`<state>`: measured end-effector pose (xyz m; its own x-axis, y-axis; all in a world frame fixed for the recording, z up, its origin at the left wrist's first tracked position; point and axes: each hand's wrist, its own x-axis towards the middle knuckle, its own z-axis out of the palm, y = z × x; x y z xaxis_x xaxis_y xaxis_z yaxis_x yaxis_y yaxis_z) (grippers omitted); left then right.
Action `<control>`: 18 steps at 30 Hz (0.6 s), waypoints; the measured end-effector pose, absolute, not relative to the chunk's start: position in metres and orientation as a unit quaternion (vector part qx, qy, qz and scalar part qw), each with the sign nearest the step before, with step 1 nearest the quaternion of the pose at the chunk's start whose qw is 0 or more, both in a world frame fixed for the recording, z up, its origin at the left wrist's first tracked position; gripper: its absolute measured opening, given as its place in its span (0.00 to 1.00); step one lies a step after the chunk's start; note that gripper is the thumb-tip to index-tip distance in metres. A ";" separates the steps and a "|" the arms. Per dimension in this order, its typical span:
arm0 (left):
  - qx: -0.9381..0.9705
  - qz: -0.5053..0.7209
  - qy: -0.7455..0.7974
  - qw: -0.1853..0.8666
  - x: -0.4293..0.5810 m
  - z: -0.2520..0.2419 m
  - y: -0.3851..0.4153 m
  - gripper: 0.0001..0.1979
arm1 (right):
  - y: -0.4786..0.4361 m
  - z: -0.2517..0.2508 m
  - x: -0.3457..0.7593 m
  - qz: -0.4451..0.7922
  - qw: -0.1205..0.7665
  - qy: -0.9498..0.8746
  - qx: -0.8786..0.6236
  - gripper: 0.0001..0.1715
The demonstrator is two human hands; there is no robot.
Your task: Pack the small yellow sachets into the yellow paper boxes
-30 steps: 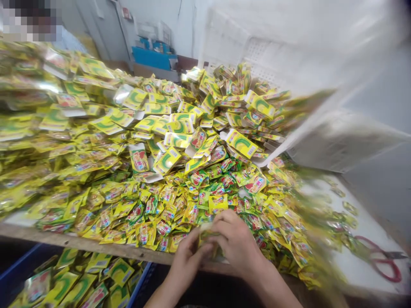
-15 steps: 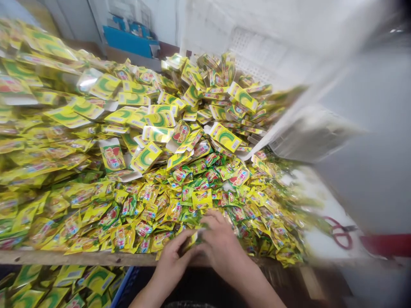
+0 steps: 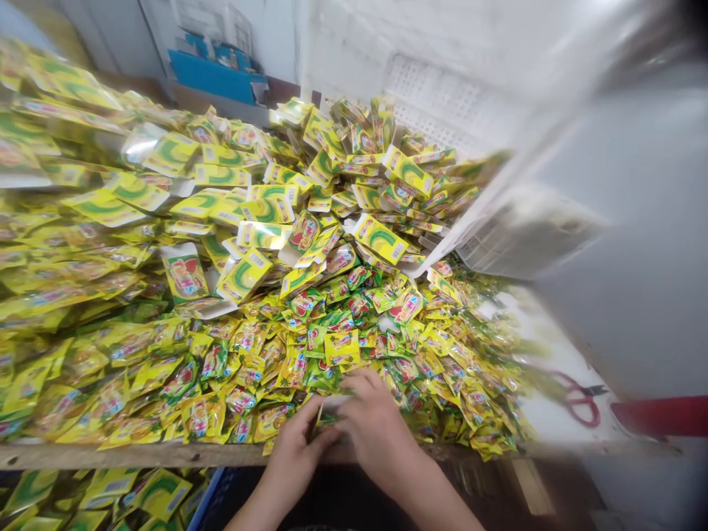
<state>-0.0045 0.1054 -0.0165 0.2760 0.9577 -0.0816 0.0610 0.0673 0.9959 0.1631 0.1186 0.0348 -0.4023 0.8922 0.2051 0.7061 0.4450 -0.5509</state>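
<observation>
A small pale item (image 3: 335,403) is held between the two hands, close to the front edge of the worktop (image 3: 138,455). It is placed to the right of the left hand (image 3: 293,446) and to the left of the right hand (image 3: 375,419), with neither clearly nearer. By the left grip it is held at its left end, thumb and index finger curved round it with a narrow gap. It is partly covered by the bent fingers of the right grip; whether it is pinched or merely steadied there cannot be told. Its visible edge is laid roughly crosswise, parallel to the worktop's front, but its full long axis and the way it points are hidden. Just beyond the fingers, sachets (image 3: 341,348) are heaped, backed by cartons (image 3: 379,238).
</observation>
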 end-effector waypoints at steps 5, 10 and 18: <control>0.566 0.397 0.477 0.543 -0.004 -0.023 0.107 0.14 | 0.119 0.031 0.165 0.143 0.200 -0.835 -0.492 0.03; 0.565 0.397 0.505 0.518 -0.003 -0.027 0.109 0.15 | 0.119 0.035 0.164 0.158 0.201 -0.828 -0.498 0.04; 0.565 0.398 0.517 0.504 -0.001 -0.026 0.108 0.15 | 0.124 0.040 0.152 0.194 0.199 -0.822 -0.498 0.07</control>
<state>-0.0007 0.1085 -0.0257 0.1470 0.9866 -0.0710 0.1836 0.0433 0.9820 0.1517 0.1239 0.0401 -0.4253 0.8951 0.1340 0.7405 0.4293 -0.5171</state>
